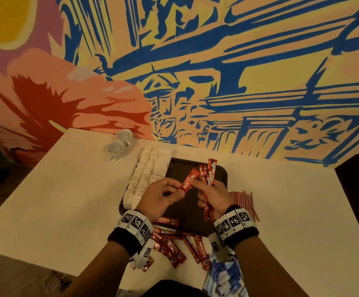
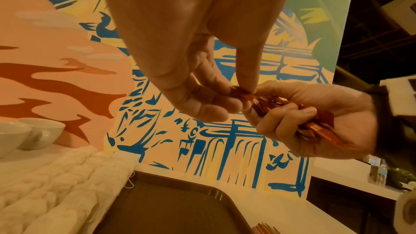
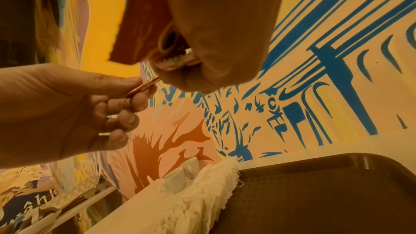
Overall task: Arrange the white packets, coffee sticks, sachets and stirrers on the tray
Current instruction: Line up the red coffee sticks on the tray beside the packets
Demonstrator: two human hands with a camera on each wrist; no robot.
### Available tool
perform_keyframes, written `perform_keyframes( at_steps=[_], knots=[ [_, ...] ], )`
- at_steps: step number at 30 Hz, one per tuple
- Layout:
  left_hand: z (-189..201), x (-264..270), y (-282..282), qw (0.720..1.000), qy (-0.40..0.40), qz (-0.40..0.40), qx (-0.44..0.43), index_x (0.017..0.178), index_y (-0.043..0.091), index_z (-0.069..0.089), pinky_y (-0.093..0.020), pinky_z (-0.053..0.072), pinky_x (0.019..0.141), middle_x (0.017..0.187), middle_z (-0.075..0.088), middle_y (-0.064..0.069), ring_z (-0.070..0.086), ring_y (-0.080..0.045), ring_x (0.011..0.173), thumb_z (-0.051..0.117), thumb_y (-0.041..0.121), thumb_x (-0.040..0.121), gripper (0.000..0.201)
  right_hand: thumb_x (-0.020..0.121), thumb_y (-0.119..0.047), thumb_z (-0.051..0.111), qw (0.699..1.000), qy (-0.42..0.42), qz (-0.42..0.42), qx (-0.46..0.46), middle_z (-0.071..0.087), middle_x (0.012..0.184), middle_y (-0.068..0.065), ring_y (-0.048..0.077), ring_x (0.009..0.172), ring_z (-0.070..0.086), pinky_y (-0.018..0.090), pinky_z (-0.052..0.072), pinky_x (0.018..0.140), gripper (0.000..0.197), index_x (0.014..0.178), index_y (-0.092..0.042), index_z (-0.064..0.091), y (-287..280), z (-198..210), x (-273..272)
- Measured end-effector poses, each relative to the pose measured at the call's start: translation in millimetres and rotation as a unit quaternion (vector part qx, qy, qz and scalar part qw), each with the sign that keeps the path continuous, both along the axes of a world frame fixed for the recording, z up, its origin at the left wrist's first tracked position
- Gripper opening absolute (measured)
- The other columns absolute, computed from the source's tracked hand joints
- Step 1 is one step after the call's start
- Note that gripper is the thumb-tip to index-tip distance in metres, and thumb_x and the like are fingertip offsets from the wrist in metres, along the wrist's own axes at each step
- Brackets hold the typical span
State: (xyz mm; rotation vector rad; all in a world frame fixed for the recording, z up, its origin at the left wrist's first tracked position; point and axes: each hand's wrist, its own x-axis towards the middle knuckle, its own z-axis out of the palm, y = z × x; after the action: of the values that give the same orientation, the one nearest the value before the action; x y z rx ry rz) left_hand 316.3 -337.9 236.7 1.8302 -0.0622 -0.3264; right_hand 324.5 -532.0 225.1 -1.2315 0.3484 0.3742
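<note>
Mid-way through gathering coffee sticks above the dark tray (image 1: 219, 174): left hand (image 1: 159, 197) pinching one Nescafé stick (image 1: 188, 180), right hand (image 1: 214, 195) clamped round a bundle (image 1: 208, 179); next, probably, adding the single stick and laying all beside the white packets (image 1: 147, 176).

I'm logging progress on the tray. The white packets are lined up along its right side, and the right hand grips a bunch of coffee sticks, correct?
Not quite. The white packets are lined up along the left side of the tray, not the right, as the head view shows. The rest holds: the right hand grips a bunch of coffee sticks.
</note>
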Motion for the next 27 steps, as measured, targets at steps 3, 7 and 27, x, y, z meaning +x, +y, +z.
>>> perform_keyframes(
  at_steps=[3,7,27],
  knots=[
    [-1,-4,-1,1.000,0.003,0.010,-0.009,0.109,0.014,0.066,-0.023,0.056,0.072,0.089,0.076,-0.003,0.071,-0.018,0.081,0.074,0.019,0.089,0.022,0.089,-0.020,0.077,1.000,-0.004,-0.002,-0.001,0.068,0.087,0.010,0.010,0.053,0.048,0.023,0.039,0.046,0.019,0.102,-0.009,0.068,-1,-1,-3],
    [1,-9,-2,1.000,0.004,0.006,-0.019,0.115,0.019,0.064,-0.025,0.057,0.074,0.089,0.077,-0.001,0.072,-0.017,0.082,0.073,0.020,0.090,0.027,0.089,-0.022,0.078,1.000,-0.007,-0.006,-0.003,0.067,0.089,0.011,0.010,0.053,0.049,0.023,0.040,0.047,0.020,0.102,-0.010,0.069,0,1,-6],
    [13,2,22,0.998,0.012,0.042,-0.038,0.104,0.006,0.071,-0.019,0.055,0.062,0.084,0.070,-0.010,0.068,-0.013,0.068,0.066,0.007,0.093,0.012,0.087,-0.022,0.080,0.985,-0.048,0.120,-0.118,0.062,0.072,0.004,0.009,0.052,0.050,0.022,0.040,0.046,0.019,0.102,-0.009,0.077,3,5,-24]
  ],
)
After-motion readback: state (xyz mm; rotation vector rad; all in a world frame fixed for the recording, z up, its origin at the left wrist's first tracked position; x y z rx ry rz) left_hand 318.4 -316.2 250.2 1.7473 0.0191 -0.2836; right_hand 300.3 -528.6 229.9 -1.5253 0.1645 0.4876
